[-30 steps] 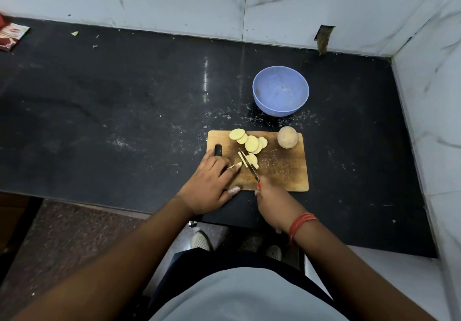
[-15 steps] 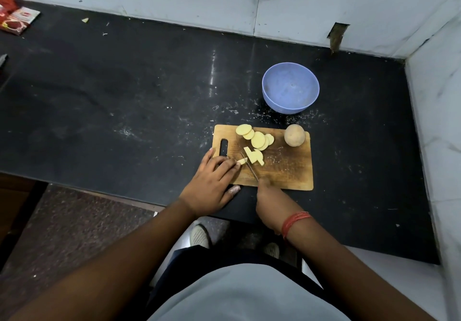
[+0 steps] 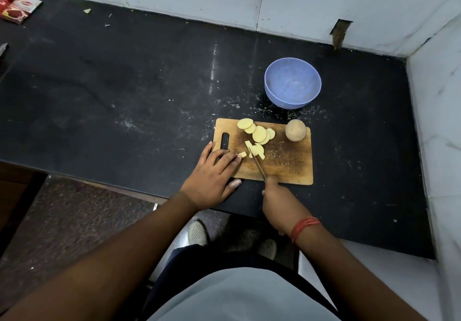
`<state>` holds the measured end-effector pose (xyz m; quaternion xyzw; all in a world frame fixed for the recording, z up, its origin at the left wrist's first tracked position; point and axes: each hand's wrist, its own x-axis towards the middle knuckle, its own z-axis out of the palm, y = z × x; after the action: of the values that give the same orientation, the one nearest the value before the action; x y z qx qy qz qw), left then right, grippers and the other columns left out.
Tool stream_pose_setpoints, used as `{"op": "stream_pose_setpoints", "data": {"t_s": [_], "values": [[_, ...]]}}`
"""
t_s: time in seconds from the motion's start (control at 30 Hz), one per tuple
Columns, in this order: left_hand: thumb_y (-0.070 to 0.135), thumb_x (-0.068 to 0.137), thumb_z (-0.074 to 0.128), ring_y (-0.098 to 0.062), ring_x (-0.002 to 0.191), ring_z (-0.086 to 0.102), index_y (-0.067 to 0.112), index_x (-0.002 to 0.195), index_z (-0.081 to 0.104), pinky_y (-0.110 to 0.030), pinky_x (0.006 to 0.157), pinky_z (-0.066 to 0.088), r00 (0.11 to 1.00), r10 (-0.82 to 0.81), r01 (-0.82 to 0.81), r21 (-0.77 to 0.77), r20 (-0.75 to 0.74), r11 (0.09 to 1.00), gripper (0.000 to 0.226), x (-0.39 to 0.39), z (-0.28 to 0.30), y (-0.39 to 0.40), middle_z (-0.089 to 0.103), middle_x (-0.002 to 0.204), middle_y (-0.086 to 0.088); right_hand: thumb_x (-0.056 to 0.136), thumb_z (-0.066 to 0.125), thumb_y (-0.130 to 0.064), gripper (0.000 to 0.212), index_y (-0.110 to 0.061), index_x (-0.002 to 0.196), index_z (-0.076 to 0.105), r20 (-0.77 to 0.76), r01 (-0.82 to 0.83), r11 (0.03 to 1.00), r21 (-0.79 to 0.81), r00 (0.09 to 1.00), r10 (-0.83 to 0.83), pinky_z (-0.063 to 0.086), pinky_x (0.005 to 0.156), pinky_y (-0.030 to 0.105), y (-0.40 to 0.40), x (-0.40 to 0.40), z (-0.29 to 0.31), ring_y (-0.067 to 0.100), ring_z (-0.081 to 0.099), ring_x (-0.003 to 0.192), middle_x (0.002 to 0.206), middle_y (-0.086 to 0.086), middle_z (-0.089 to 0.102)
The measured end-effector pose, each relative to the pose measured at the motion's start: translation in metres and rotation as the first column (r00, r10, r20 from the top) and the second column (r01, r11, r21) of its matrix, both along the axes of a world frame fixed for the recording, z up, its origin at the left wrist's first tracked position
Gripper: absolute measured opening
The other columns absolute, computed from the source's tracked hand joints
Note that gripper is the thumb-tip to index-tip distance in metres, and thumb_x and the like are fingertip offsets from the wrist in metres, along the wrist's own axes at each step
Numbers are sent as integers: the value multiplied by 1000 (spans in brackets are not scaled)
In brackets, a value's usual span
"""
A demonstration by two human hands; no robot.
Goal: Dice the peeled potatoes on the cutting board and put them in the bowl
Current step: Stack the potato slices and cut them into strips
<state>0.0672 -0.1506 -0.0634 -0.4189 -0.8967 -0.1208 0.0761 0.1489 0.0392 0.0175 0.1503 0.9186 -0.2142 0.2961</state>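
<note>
A wooden cutting board (image 3: 289, 166) lies on the black counter. Several round potato slices (image 3: 258, 132) lie fanned out at its far edge, and a whole potato (image 3: 295, 130) sits at its far right corner. My right hand (image 3: 280, 202) grips a knife (image 3: 258, 166) whose blade rests against a stack of cut slices (image 3: 257, 149). My left hand (image 3: 212, 174) lies flat on the board's left end, fingertips touching a small cut piece (image 3: 242, 154). The blue bowl (image 3: 272, 91) stands empty just beyond the board.
White marble walls close off the counter at the back and right. A red packet (image 3: 18, 10) lies at the far left corner. The counter's front edge (image 3: 99, 181) runs under my left wrist, with floor and my shoes below.
The camera has drifted, shifting the scene right and down. The knife blade has moved slightly along the stacked slices; my left hand stays on the board by the small piece.
</note>
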Motion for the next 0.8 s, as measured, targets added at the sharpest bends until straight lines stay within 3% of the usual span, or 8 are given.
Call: {"op": "stream_pose_setpoints", "data": {"t_s": [0.13, 0.3, 0.43, 0.53, 0.73, 0.8], "values": [[48, 103, 45, -33, 129, 47, 8, 148, 47, -61, 119, 20, 1000, 11, -11, 6, -8, 1000, 60, 1, 1, -2, 52, 141, -11, 97, 37, -7, 41, -8, 136, 25, -14, -35, 999, 0, 999, 35, 38, 56, 30, -10, -7, -1, 24, 54, 71, 82, 8, 50], [43, 104, 46, -32, 127, 49, 7, 142, 53, -61, 119, 21, 1000, -1, 1, 35, -3, 999, 54, 2, -2, -3, 56, 136, -9, 96, 39, -9, 28, -7, 124, 35, 18, -32, 999, 19, 999, 31, 33, 51, 28, -16, -14, 0, 29, 58, 75, 82, 10, 54], [42, 104, 46, -31, 127, 49, 7, 142, 53, -60, 120, 20, 1000, -6, 5, 28, 8, 1000, 53, 1, -2, -3, 56, 137, -8, 92, 41, 0, 46, -5, 135, 26, 114, -60, 997, 56, 992, 53, 45, 64, 33, -20, -25, 3, 32, 63, 95, 109, 20, 60], [42, 104, 46, -31, 127, 49, 7, 143, 53, -60, 120, 20, 1000, -5, 4, 26, 14, 1000, 53, 0, -1, -2, 56, 138, -8, 90, 42, 2, 48, -3, 135, 27, 120, -46, 996, 73, 992, 37, 49, 78, 39, -23, -30, 0, 33, 63, 99, 113, 21, 59], [44, 104, 45, -30, 129, 47, 9, 146, 49, -60, 120, 20, 1000, 9, -9, 16, 10, 1000, 55, 2, -1, -3, 54, 140, -6, 90, 41, 3, 71, -9, 150, 6, 138, -29, 999, 44, 990, 23, 46, 67, 37, -13, -4, 3, 30, 62, 92, 110, 18, 60], [45, 104, 43, -30, 129, 47, 9, 146, 48, -60, 120, 21, 1000, 13, -13, 14, 0, 1000, 56, 3, -2, -4, 54, 140, -7, 94, 38, -2, 61, -10, 149, 12, 97, 5, 1000, 13, 995, -7, 46, 62, 36, -7, 3, 5, 27, 60, 85, 106, 16, 59]]}}
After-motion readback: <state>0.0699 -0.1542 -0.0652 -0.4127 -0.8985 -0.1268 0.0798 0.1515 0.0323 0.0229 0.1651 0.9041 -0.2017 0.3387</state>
